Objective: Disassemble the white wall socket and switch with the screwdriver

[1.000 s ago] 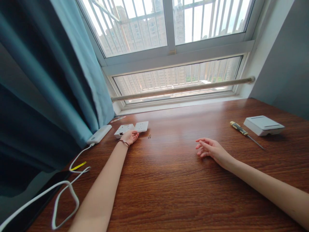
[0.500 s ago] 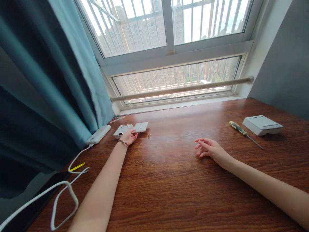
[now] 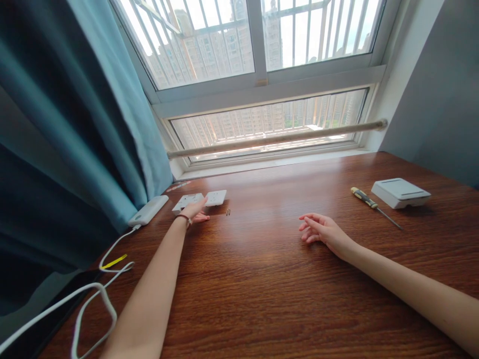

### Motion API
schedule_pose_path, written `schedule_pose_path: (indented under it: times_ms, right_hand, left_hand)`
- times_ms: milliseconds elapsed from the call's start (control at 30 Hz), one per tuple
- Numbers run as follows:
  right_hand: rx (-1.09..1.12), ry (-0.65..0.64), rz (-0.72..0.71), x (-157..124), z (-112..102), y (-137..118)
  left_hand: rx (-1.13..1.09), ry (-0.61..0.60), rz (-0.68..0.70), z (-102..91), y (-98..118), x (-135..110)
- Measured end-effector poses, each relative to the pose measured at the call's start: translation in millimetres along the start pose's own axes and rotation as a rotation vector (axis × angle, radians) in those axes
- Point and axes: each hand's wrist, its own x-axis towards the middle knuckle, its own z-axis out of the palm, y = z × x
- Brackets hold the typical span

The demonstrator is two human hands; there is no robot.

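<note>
Two brassy pieces (image 3: 228, 212) lay between left hand (image 3: 192, 211) at white box (image 3: 187, 200) and right hand (image 3: 319, 232) apart from screwdriver (image 3: 363, 197), both loosely spread, tabletop (image 3: 258, 249) reaching windowsill (image 3: 277, 163).

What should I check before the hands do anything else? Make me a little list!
1. Right hand free: ok, nothing shows in it.
2. Left hand off the white plate: cannot tell, the thumb is by its edge.
3. Two small metal pieces in sight: ok, on the table near the plate.
4. Screwdriver in a hand: not ok, it lies beside the closed-looking white box.
5. White cable clear of the left forearm: cannot tell, its loop comes very close.
</note>
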Motion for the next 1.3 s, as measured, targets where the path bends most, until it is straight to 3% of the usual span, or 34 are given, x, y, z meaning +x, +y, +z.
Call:
schedule_pose_path:
  times_ms: [133,267,400,467,567,633,733,833,933,1133,1167,1233,1300]
  right_hand:
    - [-0.007,0.009,-0.005,0,1,-1]
    - [-0.079,0.017,-0.03,3,-2,2]
    - [-0.349,0.041,-0.079,7,-8,1]
    - [-0.505,0.025,-0.153,6,-11,-3]
    - [-0.825,-0.034,-0.383,3,-12,-7]
    - [-1.014,-0.082,-0.529,1,-13,-8]
    - [-1.274,-0.083,-0.651,0,-16,-10]
    - [-1.508,0.07,-0.691,5,-29,-19]
    - [-1.584,0.273,-0.691,12,-55,-40]
    - [-1.52,0.862,-0.558,12,-141,-79]
    - [-1.498,0.973,-0.498,10,-157,-80]
    - [-1.428,1.225,-0.198,6,-189,-78]
    - [-1.335,1.249,0.045,3,-217,-74]
  left_hand:
    - [0.315,-0.145,-0.015,-10.8,13,-18]
    - [0.456,-0.333,0.189,2.5,33,-47]
    - [0.47,-0.442,0.524,56.2,38,-95]
    - [0.445,-0.431,0.689,91.1,26,-123]
    - [0.409,-0.429,0.867,134.5,-3,-161]
    - [0.403,-0.465,1.073,150.8,-22,-177]
    - [0.481,-0.52,1.387,157.7,-39,-186]
    - [0.572,-0.489,1.505,155.6,-40,-182]
    - [0.629,-0.463,1.55,154.1,-38,-179]
    - [0.746,-0.484,1.636,155.3,-36,-182]
    - [0.767,-0.484,1.652,155.5,-36,-183]
    - [0.802,-0.479,1.681,155.9,-35,-185]
    - [0.825,-0.472,1.693,156.4,-35,-186]
